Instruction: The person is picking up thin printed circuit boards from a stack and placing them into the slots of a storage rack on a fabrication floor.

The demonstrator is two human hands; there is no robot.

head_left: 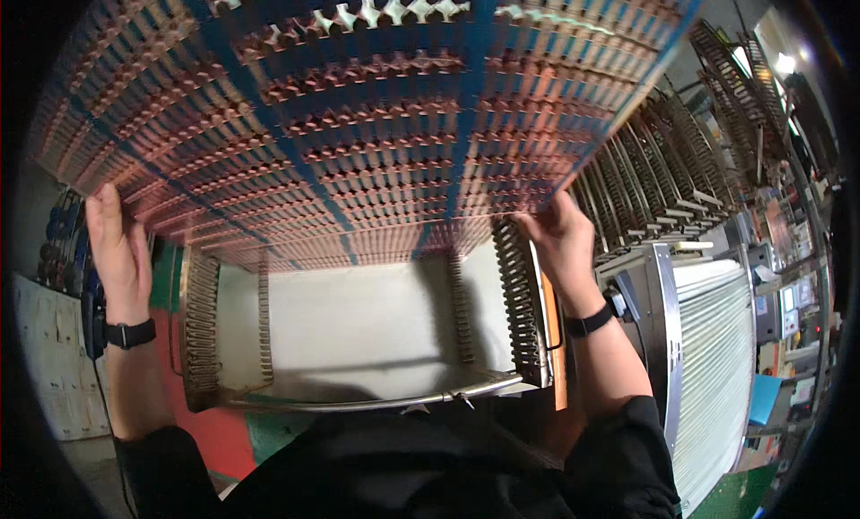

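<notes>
A large thin circuit board panel (313, 174), blue with rows of copper-coloured pads and some cut-out holes, is held up tilted in front of me. My left hand (121, 255) grips its near left corner, fingers along the edge. On the other side my right hand (564, 241) pinches the near right edge between thumb and fingers. Below the panel's near edge stands a metal rack (202, 331) with slotted, comb-like side walls and a white base (349, 331). The panel hides the rack's far part.
Several slotted racks (654, 170) stand at the right rear. Nearer on the right is a rack of closely stacked pale sheets (712, 376). Shelves with equipment (788, 308) line the far right. White cabinets (58, 362) stand at the left, and the floor (215, 434) is red and green.
</notes>
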